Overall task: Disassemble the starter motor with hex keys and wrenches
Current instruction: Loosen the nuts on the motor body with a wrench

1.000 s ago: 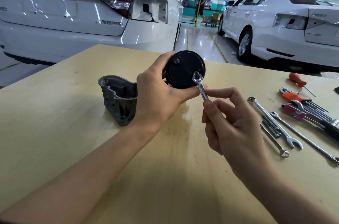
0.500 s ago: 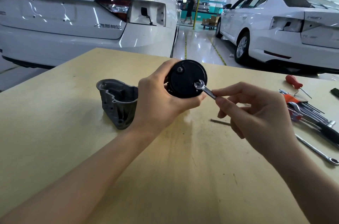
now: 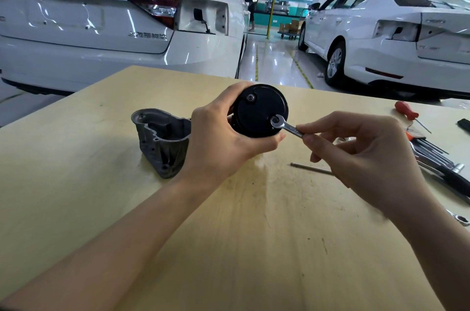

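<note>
My left hand (image 3: 221,137) grips the black round starter motor body (image 3: 256,112) above the table, its flat end cap facing me. A bolt head (image 3: 249,97) shows at the cap's upper left. My right hand (image 3: 356,147) pinches a small silver wrench (image 3: 287,127), whose ring end sits on a bolt at the cap's lower right. The handle points down and right into my fingers. The grey cast nose housing (image 3: 162,140) stands on the table just left of my left hand.
A thin long bolt (image 3: 311,167) lies on the wooden table (image 3: 229,247) under my right hand. At the right edge lie a red screwdriver (image 3: 407,111), hex keys (image 3: 429,145) and wrenches. Two white cars are parked beyond the table.
The wrench handle has swung from pointing down to pointing right, turning on the lower right bolt. My right hand moved right and up with it. The motor body sits slightly lower in view.
</note>
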A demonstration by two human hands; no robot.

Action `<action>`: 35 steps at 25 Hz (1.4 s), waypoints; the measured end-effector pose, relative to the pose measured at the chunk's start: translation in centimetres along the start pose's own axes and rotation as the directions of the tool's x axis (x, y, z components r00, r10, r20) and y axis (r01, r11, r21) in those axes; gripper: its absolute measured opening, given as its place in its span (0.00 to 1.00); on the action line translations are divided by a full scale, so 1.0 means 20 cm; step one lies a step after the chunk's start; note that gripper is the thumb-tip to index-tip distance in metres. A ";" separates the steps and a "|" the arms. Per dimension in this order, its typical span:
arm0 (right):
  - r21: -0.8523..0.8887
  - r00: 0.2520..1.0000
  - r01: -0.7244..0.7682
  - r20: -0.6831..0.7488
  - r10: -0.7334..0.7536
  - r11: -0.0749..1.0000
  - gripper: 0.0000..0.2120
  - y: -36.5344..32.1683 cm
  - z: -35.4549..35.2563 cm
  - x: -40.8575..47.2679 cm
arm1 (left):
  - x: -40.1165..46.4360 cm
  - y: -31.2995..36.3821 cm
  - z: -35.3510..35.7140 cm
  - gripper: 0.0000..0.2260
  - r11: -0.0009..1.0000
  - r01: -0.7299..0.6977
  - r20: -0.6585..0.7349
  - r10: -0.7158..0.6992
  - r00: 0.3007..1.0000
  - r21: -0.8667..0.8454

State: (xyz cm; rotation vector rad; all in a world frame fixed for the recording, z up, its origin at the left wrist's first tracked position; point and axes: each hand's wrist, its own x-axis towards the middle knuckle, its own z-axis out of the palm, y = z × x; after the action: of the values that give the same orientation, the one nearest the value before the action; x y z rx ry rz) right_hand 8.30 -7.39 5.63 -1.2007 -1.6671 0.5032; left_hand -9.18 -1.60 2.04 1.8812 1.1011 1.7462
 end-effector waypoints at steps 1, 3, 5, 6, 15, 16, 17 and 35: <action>-0.012 1.000 0.003 -0.001 -0.003 1.000 0.09 0.00 0.00 0.00 | 0.00 0.00 0.00 0.25 1.000 -0.002 0.002 0.002 1.000 0.000; -0.038 1.000 0.013 -0.002 -0.013 0.999 0.10 0.00 -0.01 0.00 | 0.00 0.00 0.00 0.25 1.000 -0.008 0.002 0.008 1.000 0.007; -0.065 1.000 0.022 0.006 -0.022 0.998 0.11 -0.01 -0.01 0.00 | 0.00 0.00 0.00 0.25 1.000 -0.003 0.001 0.003 1.000 0.014; -0.075 1.000 0.022 0.011 -0.021 0.997 0.11 0.00 -0.01 0.00 | 0.00 0.00 0.00 0.25 1.000 0.001 0.000 -0.001 1.000 0.017; -0.068 1.000 0.022 -0.019 -0.023 0.997 0.08 0.02 0.01 -0.01 | 0.01 0.00 -0.01 0.26 0.999 0.019 -0.004 -0.018 1.000 0.028; -0.070 1.000 0.017 -0.019 -0.019 0.997 0.08 0.02 0.01 0.00 | 0.01 0.00 -0.01 0.26 0.999 0.019 0.000 -0.019 1.000 0.026; -0.075 1.000 0.015 -0.016 -0.016 0.997 0.08 0.02 0.00 0.00 | 0.01 0.00 -0.01 0.26 1.000 0.020 0.003 -0.020 1.000 0.023; 0.774 0.978 -0.091 -0.049 0.203 0.627 0.13 0.08 0.02 0.06 | 0.02 -0.02 -0.03 0.27 0.999 0.043 -0.013 -0.043 0.999 0.026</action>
State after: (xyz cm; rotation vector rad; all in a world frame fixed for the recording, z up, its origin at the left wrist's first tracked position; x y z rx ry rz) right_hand 8.66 -5.58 4.89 -0.6873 -1.0262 1.0900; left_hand -9.89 -1.14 2.06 1.8506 1.1656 1.7301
